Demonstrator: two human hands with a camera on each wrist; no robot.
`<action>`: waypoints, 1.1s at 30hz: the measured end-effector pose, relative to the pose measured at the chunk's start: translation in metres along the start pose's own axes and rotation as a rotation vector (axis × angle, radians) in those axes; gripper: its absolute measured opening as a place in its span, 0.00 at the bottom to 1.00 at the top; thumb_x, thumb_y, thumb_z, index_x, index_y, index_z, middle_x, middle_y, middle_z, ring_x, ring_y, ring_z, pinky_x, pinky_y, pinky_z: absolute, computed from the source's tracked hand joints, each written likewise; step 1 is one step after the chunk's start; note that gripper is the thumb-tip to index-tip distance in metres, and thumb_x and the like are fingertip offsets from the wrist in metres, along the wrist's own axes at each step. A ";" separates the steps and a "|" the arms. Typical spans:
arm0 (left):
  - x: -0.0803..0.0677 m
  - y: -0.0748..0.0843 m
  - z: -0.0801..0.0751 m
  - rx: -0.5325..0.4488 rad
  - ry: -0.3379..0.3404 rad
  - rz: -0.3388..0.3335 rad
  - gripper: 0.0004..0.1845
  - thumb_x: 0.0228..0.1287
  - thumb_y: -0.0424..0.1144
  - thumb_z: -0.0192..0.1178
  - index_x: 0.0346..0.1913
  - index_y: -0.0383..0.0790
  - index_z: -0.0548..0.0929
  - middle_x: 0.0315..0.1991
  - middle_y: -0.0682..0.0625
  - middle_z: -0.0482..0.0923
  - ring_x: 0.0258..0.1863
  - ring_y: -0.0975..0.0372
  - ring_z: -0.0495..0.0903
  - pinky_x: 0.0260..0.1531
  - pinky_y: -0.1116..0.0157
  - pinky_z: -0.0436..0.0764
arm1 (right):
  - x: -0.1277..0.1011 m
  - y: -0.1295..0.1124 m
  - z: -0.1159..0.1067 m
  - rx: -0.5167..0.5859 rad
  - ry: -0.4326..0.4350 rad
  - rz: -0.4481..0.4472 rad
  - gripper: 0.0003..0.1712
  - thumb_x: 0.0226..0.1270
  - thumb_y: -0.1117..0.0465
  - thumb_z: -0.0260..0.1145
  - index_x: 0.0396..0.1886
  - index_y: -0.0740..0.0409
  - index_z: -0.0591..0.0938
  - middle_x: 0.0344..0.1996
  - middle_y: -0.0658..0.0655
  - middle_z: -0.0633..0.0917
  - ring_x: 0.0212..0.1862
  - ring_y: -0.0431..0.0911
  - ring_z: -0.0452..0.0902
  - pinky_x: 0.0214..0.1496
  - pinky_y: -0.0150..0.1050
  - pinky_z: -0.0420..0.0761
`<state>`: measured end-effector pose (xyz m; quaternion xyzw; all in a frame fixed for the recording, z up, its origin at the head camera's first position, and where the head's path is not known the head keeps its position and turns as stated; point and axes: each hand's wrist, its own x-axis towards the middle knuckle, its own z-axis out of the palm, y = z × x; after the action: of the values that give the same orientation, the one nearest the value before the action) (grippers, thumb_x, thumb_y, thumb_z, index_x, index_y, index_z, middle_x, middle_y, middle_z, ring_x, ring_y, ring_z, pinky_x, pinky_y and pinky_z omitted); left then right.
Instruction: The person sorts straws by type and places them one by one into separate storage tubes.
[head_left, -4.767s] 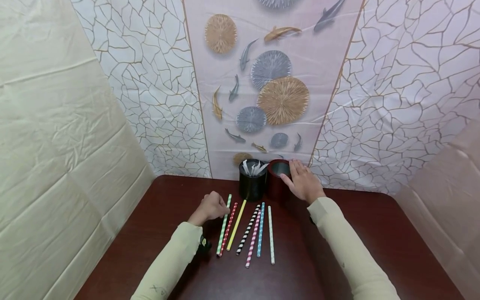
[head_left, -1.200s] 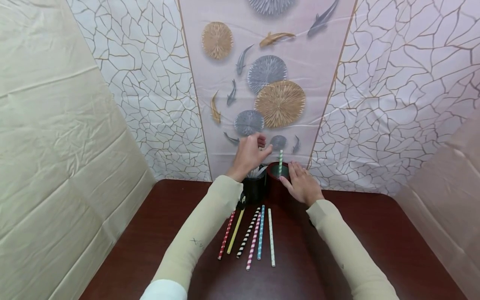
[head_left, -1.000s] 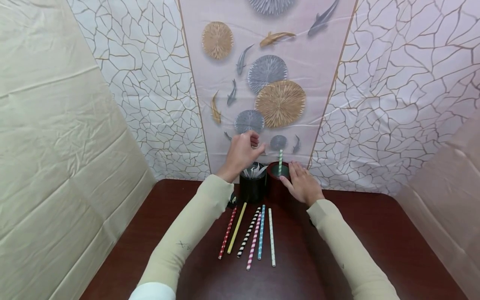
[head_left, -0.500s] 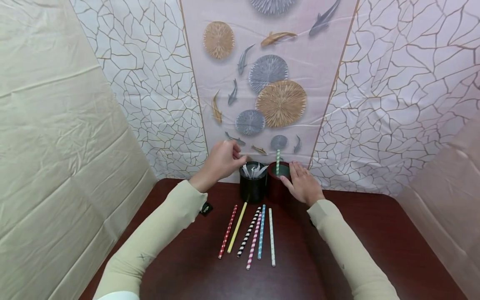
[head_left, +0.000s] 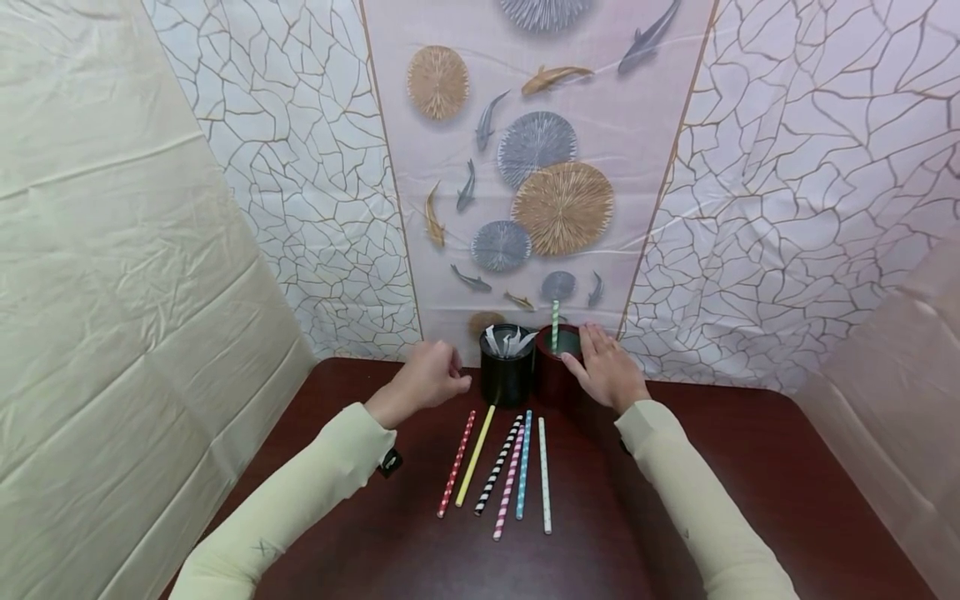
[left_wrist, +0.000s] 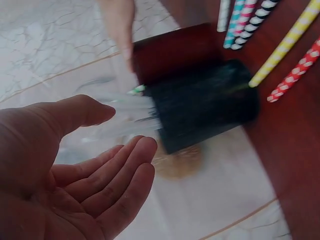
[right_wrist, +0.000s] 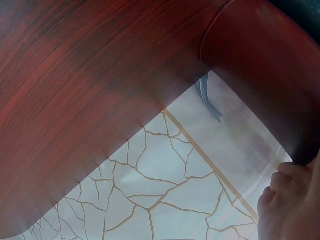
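Six straws (head_left: 501,460) are lying side by side near the middle of the surface (head_left: 750,483), just in front of two cups standing at its back edge. One green-striped straw (head_left: 555,325) is standing upright in the red cup (head_left: 553,379), which the right hand (head_left: 609,371) is steadying with relaxed fingers on its rim and side. The left hand (head_left: 429,383) is hovering empty, fingers loosely curled, beside the black cup (head_left: 505,377), which is holding white pieces. A careless sweep of that hand could be knocking the black cup over or rolling the red straw (head_left: 456,462) and yellow straw (head_left: 474,456) out of line. Both cups are touching, so a nudge to one could be shifting the other. Patterned sheets are hanging behind.
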<state>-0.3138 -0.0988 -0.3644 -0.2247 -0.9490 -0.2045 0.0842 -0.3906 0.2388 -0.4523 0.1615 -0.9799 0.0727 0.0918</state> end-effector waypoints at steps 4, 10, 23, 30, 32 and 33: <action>-0.011 -0.009 0.020 -0.030 -0.050 -0.072 0.11 0.64 0.39 0.73 0.38 0.34 0.87 0.31 0.48 0.89 0.31 0.60 0.87 0.43 0.56 0.88 | 0.000 0.001 0.000 0.005 0.000 0.001 0.50 0.86 0.33 0.36 0.84 0.72 0.51 0.84 0.73 0.55 0.85 0.66 0.48 0.87 0.60 0.53; -0.024 -0.025 0.051 -0.092 -0.108 -0.136 0.11 0.64 0.38 0.73 0.40 0.32 0.88 0.28 0.49 0.88 0.29 0.60 0.85 0.41 0.55 0.87 | 0.000 0.001 -0.001 0.006 0.004 0.000 0.50 0.86 0.33 0.37 0.84 0.72 0.51 0.84 0.73 0.54 0.85 0.66 0.48 0.87 0.60 0.53; -0.032 -0.062 0.120 -0.231 -0.148 -0.158 0.23 0.64 0.37 0.73 0.13 0.44 0.76 0.09 0.57 0.69 0.11 0.67 0.66 0.17 0.68 0.64 | -0.001 0.000 0.001 0.006 -0.006 -0.004 0.50 0.86 0.33 0.37 0.84 0.72 0.51 0.84 0.73 0.54 0.85 0.66 0.48 0.87 0.61 0.53; -0.031 -0.065 0.136 -0.236 -0.152 -0.192 0.33 0.64 0.38 0.71 0.07 0.51 0.62 0.06 0.61 0.54 0.08 0.68 0.54 0.15 0.68 0.57 | 0.000 0.000 0.000 0.011 -0.005 -0.003 0.50 0.87 0.34 0.36 0.84 0.72 0.51 0.84 0.73 0.54 0.85 0.66 0.48 0.87 0.61 0.53; -0.031 -0.054 0.130 -0.221 -0.169 -0.241 0.34 0.64 0.35 0.72 0.07 0.50 0.61 0.05 0.60 0.52 0.07 0.67 0.53 0.15 0.68 0.57 | -0.001 0.000 0.000 0.015 -0.005 -0.003 0.50 0.87 0.34 0.36 0.84 0.72 0.50 0.84 0.73 0.54 0.85 0.67 0.48 0.87 0.61 0.52; -0.030 -0.052 0.131 -0.212 -0.172 -0.248 0.35 0.64 0.35 0.72 0.07 0.50 0.60 0.05 0.61 0.51 0.07 0.67 0.53 0.14 0.68 0.56 | -0.001 0.000 0.000 0.013 -0.005 -0.003 0.50 0.87 0.34 0.36 0.84 0.72 0.50 0.84 0.73 0.54 0.85 0.67 0.48 0.87 0.61 0.52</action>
<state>-0.3199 -0.0978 -0.5083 -0.1300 -0.9463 -0.2921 -0.0473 -0.3899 0.2391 -0.4522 0.1637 -0.9794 0.0786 0.0883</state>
